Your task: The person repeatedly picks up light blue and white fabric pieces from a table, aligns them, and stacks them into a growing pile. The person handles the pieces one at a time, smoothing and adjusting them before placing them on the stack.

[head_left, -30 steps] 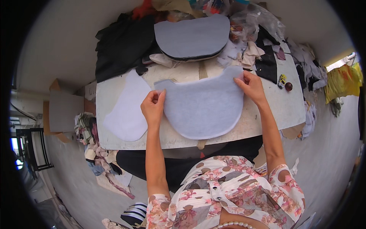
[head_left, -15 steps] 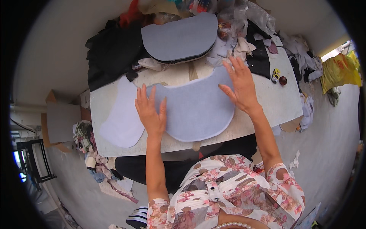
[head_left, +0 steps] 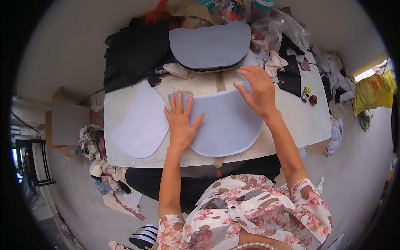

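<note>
A grey-blue fabric panel (head_left: 227, 125) with a rounded lower edge and a shallow curved top lies flat on the table before me. My left hand (head_left: 181, 125) rests on its left end, palm down, fingers spread. Over the panel's upper right corner is my right hand (head_left: 260, 93), its fingers bent and its thumb apart from them. I see nothing gripped between them. Left of the panel lies a white curved piece (head_left: 141, 125) of similar shape. Beyond, a stack of grey pieces (head_left: 210, 46) with a dark layer beneath sits at the back.
Black fabric (head_left: 133, 56) covers the table's (head_left: 287, 137) back left. A toy car (head_left: 306, 93) and a dark red ball (head_left: 313, 100) lie at the right. Scraps and clear plastic bags (head_left: 287, 27) crowd the back. A cardboard box (head_left: 71, 125) stands left; a yellow bag (head_left: 371, 93) is far right.
My left hand has moved right, farther onto the panel. My right hand has shifted left at the corner, with its fingers more bent. The whole view has shifted slightly.
</note>
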Demonstrator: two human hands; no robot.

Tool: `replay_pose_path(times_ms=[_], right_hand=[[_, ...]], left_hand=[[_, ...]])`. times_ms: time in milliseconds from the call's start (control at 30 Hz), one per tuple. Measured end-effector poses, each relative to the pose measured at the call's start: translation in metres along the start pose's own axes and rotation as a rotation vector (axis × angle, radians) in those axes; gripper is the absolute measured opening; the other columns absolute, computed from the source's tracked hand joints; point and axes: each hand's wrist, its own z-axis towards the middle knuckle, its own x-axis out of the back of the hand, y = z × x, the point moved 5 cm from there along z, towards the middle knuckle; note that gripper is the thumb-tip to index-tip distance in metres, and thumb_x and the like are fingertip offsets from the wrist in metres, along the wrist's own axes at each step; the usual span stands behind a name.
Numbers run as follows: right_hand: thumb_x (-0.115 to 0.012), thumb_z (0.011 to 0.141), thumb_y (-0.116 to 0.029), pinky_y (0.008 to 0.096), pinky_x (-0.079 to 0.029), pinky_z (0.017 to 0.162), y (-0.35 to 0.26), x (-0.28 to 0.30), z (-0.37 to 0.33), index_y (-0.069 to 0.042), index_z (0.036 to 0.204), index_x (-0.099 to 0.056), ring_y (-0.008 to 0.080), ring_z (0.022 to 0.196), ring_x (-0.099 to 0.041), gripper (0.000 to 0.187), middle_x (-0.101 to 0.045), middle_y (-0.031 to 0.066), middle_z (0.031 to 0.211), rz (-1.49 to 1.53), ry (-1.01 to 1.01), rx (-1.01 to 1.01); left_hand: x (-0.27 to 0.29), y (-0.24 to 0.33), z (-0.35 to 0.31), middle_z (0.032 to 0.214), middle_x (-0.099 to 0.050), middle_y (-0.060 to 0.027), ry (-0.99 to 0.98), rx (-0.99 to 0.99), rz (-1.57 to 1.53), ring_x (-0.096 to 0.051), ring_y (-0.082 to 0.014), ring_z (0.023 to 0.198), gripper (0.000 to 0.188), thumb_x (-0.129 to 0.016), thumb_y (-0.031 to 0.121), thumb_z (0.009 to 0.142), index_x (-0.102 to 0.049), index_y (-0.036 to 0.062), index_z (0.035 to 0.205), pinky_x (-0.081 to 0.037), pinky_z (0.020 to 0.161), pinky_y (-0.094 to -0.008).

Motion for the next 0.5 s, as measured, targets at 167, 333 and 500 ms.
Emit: replay_pose_path(times_ms=[167, 333, 500], right_hand=[[-0.076, 0.071, -0.022, 0.0412, -0.047, 0.075, -0.013, -0.053, 0.101, -0.007, 0.082, -0.066, 0.0285, 0.092, -0.058, 0.021, -0.064, 0.0095, 0.095, 0.22, -0.011, -0.003], [-0.07, 0.076, -0.017, 0.04, -0.047, 0.073, -0.017, -0.101, 0.127, -0.007, 0.08, -0.065, 0.0285, 0.088, -0.058, 0.013, -0.062, 0.0083, 0.083, 0.013, -0.039, 0.132], [-0.064, 0.078, -0.012, 0.0409, -0.047, 0.07, -0.01, -0.078, 0.117, -0.006, 0.078, -0.063, 0.029, 0.084, -0.059, 0.006, -0.062, 0.0085, 0.081, 0.113, -0.037, 0.179]], left_hand=[[0.03, 0.0, 0.01, 0.146, -0.037, -0.0174, 0.311, 0.03, -0.18, -0.023, -0.0377, 0.14, 0.05, -0.056, 0.037, 0.091, -0.052, 0.0089, 0.132, -0.014, 0.111, -0.0549], [0.026, -0.008, 0.029, 0.126, -0.057, -0.0158, 0.296, 0.257, -0.83, -0.048, -0.0301, 0.125, 0.032, -0.055, 0.024, 0.095, -0.061, 0.0002, 0.116, -0.04, 0.1, -0.0376], [-0.013, -0.001, 0.063, 0.112, -0.061, -0.0193, 0.064, 0.65, -1.755, -0.057, -0.0265, 0.111, 0.041, -0.058, 0.029, 0.095, -0.056, -0.0055, 0.116, -0.05, 0.09, -0.0381]])
